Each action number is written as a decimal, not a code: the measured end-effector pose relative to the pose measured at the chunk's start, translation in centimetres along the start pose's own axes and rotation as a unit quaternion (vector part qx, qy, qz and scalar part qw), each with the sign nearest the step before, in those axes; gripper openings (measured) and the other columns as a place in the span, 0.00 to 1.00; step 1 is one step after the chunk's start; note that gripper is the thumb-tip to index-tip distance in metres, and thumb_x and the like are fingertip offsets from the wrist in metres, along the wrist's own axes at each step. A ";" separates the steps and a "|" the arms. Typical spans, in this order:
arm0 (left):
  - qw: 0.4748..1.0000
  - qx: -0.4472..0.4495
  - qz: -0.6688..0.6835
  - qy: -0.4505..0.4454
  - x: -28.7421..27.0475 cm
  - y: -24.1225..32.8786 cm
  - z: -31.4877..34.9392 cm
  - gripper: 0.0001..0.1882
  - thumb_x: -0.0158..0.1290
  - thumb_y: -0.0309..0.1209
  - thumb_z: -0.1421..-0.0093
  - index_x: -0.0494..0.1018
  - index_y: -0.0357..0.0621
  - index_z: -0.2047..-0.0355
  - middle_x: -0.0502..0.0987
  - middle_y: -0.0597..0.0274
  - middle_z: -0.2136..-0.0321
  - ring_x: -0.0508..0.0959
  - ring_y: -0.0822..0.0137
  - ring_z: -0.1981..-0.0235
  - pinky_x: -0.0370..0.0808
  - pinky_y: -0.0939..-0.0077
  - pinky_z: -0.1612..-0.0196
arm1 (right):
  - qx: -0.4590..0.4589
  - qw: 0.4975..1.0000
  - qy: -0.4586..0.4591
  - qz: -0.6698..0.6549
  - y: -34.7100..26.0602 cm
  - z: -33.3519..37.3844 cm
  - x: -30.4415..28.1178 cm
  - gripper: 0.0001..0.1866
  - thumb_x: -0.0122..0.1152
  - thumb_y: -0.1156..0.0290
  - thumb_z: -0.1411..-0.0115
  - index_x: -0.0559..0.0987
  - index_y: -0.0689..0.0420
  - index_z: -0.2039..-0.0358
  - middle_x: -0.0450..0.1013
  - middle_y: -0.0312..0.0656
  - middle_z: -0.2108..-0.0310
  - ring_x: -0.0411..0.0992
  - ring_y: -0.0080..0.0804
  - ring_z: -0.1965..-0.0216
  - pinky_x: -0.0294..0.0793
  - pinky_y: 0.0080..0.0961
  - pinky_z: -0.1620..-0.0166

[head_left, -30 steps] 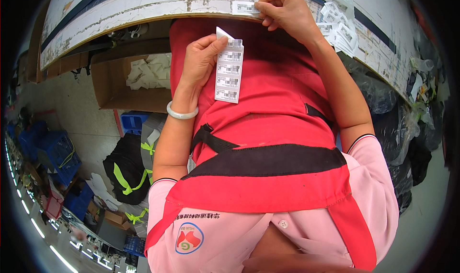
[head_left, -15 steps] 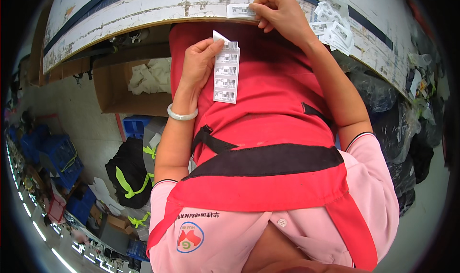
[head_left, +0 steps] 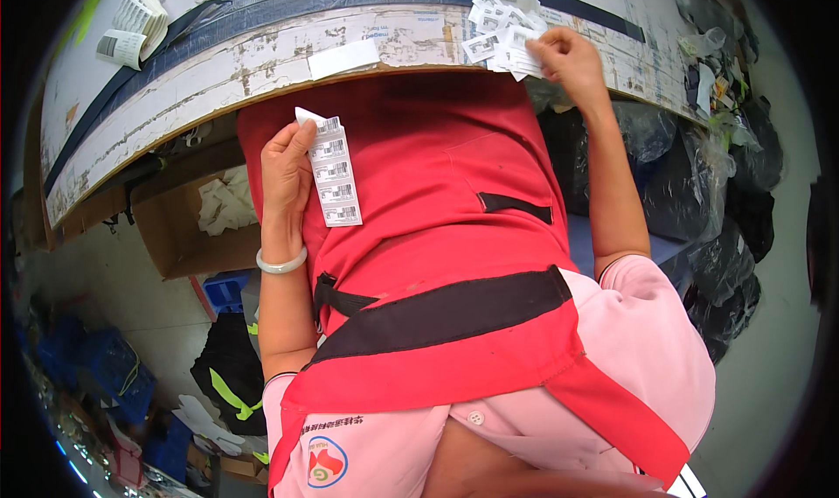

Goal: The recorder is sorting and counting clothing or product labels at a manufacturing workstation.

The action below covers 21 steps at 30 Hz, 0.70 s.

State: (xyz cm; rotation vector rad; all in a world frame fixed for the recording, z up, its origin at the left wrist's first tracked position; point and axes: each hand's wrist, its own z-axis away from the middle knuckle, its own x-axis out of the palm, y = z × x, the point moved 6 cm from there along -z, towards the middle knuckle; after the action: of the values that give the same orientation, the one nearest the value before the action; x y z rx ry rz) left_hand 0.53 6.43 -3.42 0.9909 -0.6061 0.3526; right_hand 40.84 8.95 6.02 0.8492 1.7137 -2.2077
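My left hand point(head_left: 287, 167) pinches a strip of white barcode stickers point(head_left: 336, 179) by its top end, and the strip hangs over my red apron point(head_left: 419, 166). At that top end, a corner of the sheet is folded back. My right hand point(head_left: 574, 68) is at a loose pile of small white printed tags point(head_left: 492, 21) on the table. Its thumb and fingers are closed on a white tag point(head_left: 522, 58) at the pile's near right edge. Left of the pile, a plain white slip point(head_left: 343, 59) lies near the table's front edge.
The worn white table point(head_left: 201, 65) runs across the front, with a dark blue strip along it. A stack of printed labels point(head_left: 135, 24) lies at its left. Below stands a cardboard box point(head_left: 166, 231) holding pale cloth. Bags in clear plastic point(head_left: 682, 183) fill the right side.
My right hand has moved right, from the barcoded slip at the table edge to the tag pile. The slip there now shows a plain white face. My left hand keeps the strip; the view has shifted.
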 end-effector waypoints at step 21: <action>0.944 0.180 -0.277 -0.004 4.5 5.3 2.7 0.08 0.56 0.28 0.39 0.79 0.33 0.70 0.76 0.70 0.74 0.72 0.81 0.71 0.67 0.87 0.69 | -0.202 0.944 -0.251 -0.074 -12.6 9.0 18.3 0.05 0.63 0.71 0.43 0.80 0.58 0.69 0.75 0.35 0.72 0.72 0.21 0.74 0.70 0.18 0.70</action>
State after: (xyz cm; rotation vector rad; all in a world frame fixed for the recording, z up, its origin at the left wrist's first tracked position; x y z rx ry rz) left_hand 0.33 6.82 4.01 1.4639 -0.2501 -0.0474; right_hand 16.93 7.36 7.30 0.0503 1.8912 -1.8259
